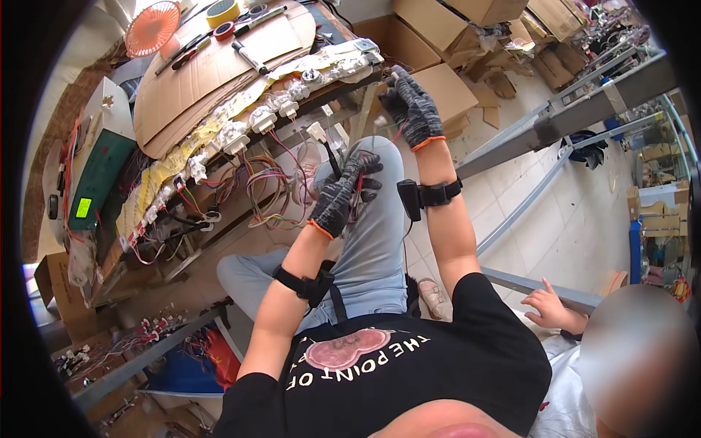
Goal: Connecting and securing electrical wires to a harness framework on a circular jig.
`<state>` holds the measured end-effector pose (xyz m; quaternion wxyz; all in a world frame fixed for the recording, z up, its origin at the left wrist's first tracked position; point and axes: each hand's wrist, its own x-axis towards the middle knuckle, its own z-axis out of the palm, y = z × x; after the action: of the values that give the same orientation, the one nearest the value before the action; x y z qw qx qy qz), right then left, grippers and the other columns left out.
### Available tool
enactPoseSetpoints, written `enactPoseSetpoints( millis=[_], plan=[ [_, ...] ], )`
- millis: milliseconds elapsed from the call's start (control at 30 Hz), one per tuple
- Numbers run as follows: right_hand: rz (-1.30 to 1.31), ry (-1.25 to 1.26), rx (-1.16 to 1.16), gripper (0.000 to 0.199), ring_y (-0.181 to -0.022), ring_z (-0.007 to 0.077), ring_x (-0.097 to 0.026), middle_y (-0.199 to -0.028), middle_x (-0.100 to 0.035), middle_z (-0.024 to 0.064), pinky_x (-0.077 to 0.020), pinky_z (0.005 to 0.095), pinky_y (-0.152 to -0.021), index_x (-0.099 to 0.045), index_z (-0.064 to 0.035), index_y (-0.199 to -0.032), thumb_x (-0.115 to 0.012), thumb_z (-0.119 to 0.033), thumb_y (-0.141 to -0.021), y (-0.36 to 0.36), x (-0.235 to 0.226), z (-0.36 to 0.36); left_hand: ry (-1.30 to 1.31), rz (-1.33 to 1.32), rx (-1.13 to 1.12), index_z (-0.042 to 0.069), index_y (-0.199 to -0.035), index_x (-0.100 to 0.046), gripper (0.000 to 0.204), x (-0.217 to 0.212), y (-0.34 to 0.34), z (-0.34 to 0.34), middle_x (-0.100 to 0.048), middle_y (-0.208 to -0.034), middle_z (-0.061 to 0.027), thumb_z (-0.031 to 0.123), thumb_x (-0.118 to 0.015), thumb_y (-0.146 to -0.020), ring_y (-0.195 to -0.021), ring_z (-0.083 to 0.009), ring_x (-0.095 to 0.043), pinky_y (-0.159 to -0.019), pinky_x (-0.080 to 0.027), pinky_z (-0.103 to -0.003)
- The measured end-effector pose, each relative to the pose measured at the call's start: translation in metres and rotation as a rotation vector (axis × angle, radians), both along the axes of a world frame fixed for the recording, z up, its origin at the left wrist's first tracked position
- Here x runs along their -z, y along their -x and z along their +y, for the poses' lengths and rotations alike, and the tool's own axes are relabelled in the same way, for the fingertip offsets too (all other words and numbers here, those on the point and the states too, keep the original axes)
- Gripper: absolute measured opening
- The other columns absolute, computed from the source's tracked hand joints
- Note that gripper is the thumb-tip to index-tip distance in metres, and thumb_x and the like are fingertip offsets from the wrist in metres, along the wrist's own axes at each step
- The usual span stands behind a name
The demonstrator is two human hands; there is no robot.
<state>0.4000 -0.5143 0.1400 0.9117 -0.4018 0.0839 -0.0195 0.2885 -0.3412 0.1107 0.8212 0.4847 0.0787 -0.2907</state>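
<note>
My left hand (342,196), in a dark grey knit glove with an orange cuff, is over my knee. Its fingers are closed around a bundle of thin wires (355,209), reddish ones among them. A white connector (317,132) on a black lead stands just beyond that hand. My right hand (415,109), gloved alike, is raised farther off, past the end of the bench. Its fingers are curled in, with a small pale tip by the fingertips; what it grips is too small to make out. A row of white connector holders (263,118) runs along the bench edge, coloured wires (266,190) hanging below.
Cardboard (219,80) covers the bench, with markers (250,57), tape rolls (223,12) and an orange fan (153,28) on it. A green-fronted tester (102,171) stands left. Cardboard boxes (438,91) and a metal rail (555,124) lie right. Another person's hand (553,306) is at lower right.
</note>
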Motion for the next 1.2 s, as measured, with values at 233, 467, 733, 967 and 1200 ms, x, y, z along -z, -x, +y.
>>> enactPoseSetpoints(
  millis=[233,467,733,967,1200],
  plan=[
    [-0.19,0.667,0.282,0.018,-0.072,0.014,-0.063,-0.084,-0.066,0.0093,-0.0528,0.026,-0.07,-0.063,0.0052,-0.095,-0.066,-0.001,-0.078,-0.021,0.004,0.004,-0.093,-0.302,-0.091,0.01,-0.12,-0.053,0.039,0.013,0.015,-0.012,-0.058,-0.116,-0.001,0.036,-0.041,-0.095,-0.099,-0.0103,-0.056,-0.076,-0.045,-0.024],
    [-0.25,0.961,0.447,0.016,-0.069,0.0101,-0.062,-0.079,-0.068,0.0071,-0.0509,0.0245,-0.069,-0.066,-0.0002,-0.087,-0.072,-0.005,-0.073,-0.026,0.003,0.017,-0.166,-0.41,-0.134,0.005,-0.119,-0.054,0.037,0.01,0.017,-0.014,-0.059,-0.115,-0.0032,0.029,-0.039,-0.096,-0.106,-0.0115,-0.053,-0.086,-0.043,-0.027],
    [-0.329,1.102,0.609,0.014,-0.061,0.0145,-0.061,-0.071,-0.066,0.01,-0.0483,0.028,-0.062,-0.065,-0.0018,-0.081,-0.071,-0.012,-0.073,-0.026,0.009,0.026,-0.161,-0.395,-0.154,0.004,-0.117,-0.055,0.035,0.004,0.017,-0.008,-0.061,-0.112,-0.0033,0.026,-0.037,-0.097,-0.104,-0.0121,-0.055,-0.087,-0.043,-0.026],
    [-0.264,1.093,0.581,0.015,-0.065,0.0097,-0.061,-0.074,-0.067,0.0067,-0.0493,0.0246,-0.065,-0.067,0.0,-0.084,-0.072,-0.008,-0.073,-0.023,0.01,0.027,-0.12,-0.336,-0.168,0.002,-0.117,-0.054,0.035,0.005,0.011,-0.001,-0.063,-0.105,-0.0076,0.025,-0.039,-0.096,-0.094,-0.016,-0.061,-0.078,-0.049,-0.028],
    [-0.399,1.123,0.649,0.013,-0.063,0.0196,-0.062,-0.072,-0.064,0.012,-0.0481,0.0298,-0.062,-0.065,-0.0018,-0.08,-0.071,-0.011,-0.073,-0.03,0.009,0.027,-0.09,-0.377,-0.191,0.0,-0.111,-0.057,0.035,0.007,0.007,0.003,-0.065,-0.098,-0.0098,0.026,-0.04,-0.096,-0.083,-0.0151,-0.063,-0.071,-0.051,-0.027]
  ],
)
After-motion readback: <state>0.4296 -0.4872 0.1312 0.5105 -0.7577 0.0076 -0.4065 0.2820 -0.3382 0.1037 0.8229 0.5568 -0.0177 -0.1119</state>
